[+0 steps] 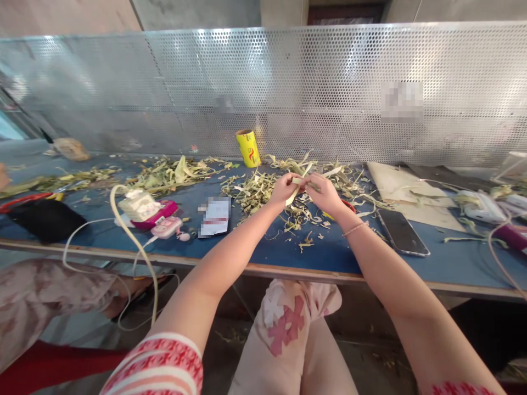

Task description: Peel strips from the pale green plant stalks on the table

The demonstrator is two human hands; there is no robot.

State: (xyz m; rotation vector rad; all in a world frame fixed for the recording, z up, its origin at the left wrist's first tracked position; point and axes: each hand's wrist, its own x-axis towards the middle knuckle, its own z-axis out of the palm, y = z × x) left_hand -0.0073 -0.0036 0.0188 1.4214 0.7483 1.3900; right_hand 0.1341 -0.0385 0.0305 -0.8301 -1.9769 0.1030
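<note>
Overlapping fingers partly hide a pale leaf strip (292, 196) held between the left grip (284, 187) and the right grip (322, 189), while a red-rimmed object (351, 207), mostly covered, sits under the right wrist and a blurred co-worker's hand (3, 178) is cut off far to the left. Both grips are drawn in narrowly, pinching the strip above a blue worktop (267, 249). One heap of leaf scraps (257, 192) lies beneath them, one yellow tube (248, 150) stands just beyond, and two phones flank them, left (215, 216) and right (403, 233)
</note>
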